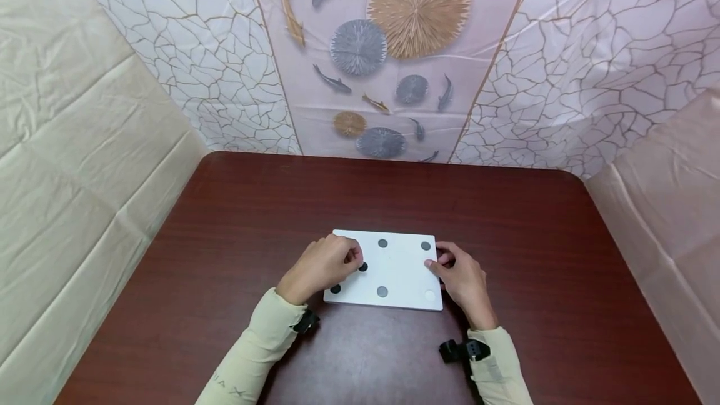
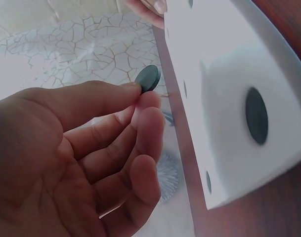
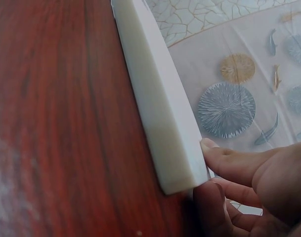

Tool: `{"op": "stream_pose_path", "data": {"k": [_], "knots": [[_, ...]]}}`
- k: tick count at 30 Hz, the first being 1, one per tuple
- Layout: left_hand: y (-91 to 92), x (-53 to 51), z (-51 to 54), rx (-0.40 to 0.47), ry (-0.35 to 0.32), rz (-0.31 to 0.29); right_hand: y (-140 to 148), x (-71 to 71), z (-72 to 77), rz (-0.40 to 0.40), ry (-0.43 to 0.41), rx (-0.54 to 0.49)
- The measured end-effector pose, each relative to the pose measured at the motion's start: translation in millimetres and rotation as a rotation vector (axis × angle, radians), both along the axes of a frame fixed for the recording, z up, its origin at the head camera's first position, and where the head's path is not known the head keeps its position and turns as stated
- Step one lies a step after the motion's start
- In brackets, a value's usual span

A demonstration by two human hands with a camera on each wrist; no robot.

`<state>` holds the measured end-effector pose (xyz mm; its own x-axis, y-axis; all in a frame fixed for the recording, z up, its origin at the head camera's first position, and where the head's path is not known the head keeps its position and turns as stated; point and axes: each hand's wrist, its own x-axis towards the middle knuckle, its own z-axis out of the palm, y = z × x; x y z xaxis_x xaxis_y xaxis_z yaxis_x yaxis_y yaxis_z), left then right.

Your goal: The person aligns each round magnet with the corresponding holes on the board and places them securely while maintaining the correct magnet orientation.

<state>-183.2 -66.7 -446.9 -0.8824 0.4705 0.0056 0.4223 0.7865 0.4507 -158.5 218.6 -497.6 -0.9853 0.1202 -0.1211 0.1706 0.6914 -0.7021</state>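
Note:
A thick white rectangular board (image 1: 402, 270) lies on the table. Several dark grey round spots mark its top, one of them a dark spot (image 2: 257, 116) near the edge in the left wrist view. Close to its front right corner is a pale round spot (image 1: 430, 295). My left hand (image 1: 325, 264) is over the board's left part, pinching a small dark disc (image 2: 148, 78) between thumb and forefinger, apart from the surface. At the right edge, my right hand (image 1: 462, 277) grips the board, thumb (image 3: 224, 160) on top and fingers by its side; some fingertips are hidden.
The dark reddish-brown table (image 1: 270, 205) extends around the board on every side. A patterned cloth (image 1: 360, 92) hangs behind its far edge, and beige cloth (image 1: 101, 161) borders the left. Both wrists wear black cameras, including the right wrist camera (image 1: 464, 350).

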Motion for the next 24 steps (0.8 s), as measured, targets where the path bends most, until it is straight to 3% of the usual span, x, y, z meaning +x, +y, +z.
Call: {"op": "stream_pose_path", "data": {"k": [24], "knots": [[29.0, -0.5, -0.7, 0.029, 0.023, -0.075, 1.1, -0.6, -0.9, 0.003, -0.009, 0.008]]}}
